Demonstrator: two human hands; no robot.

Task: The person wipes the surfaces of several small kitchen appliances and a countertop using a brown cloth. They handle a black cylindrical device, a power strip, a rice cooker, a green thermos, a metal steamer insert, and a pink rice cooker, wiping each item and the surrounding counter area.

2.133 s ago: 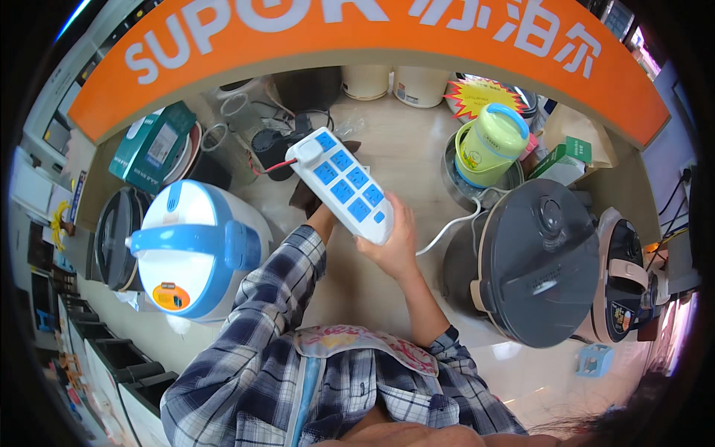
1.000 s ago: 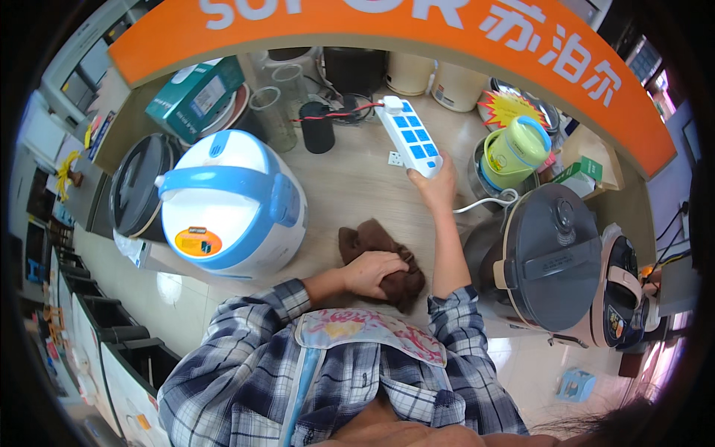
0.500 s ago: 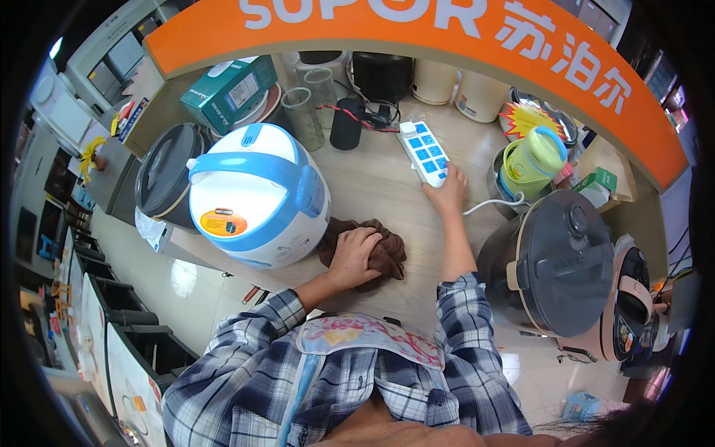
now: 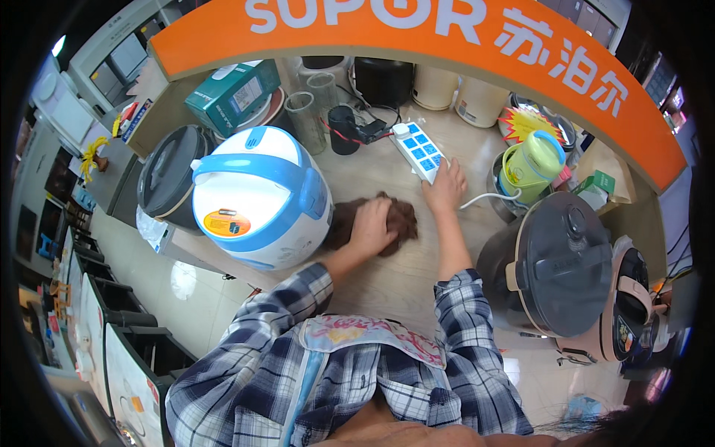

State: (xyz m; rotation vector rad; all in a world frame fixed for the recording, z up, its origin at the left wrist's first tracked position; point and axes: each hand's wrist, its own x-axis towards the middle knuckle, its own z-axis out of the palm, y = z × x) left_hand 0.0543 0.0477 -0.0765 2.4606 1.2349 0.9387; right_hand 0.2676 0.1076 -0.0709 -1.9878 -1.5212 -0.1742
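My left hand (image 4: 372,227) presses down on a crumpled brown cloth (image 4: 402,220), its fingers curled over the fabric on the tabletop. The right hand (image 4: 445,186) grips the near end of a white power strip (image 4: 417,149) with blue socket faces. A white plug sits in the strip's far end, and a black plug with red and black wires (image 4: 369,132) lies beside that end. Just left of the cloth stands a white and blue rice cooker (image 4: 257,197). A black cylinder (image 4: 342,130) is beyond the cloth.
Clear tall cups (image 4: 304,123) and a green box (image 4: 232,93) stand at the far left. To the right are a green kettle-like appliance (image 4: 530,165) with a white cord and a large dark-lidded pot (image 4: 562,264). An orange sign (image 4: 417,22) arches over the table's far side.
My left hand has pushed the cloth forward and slightly right across the tabletop. The power strip's near end has shifted a little left under my right hand.
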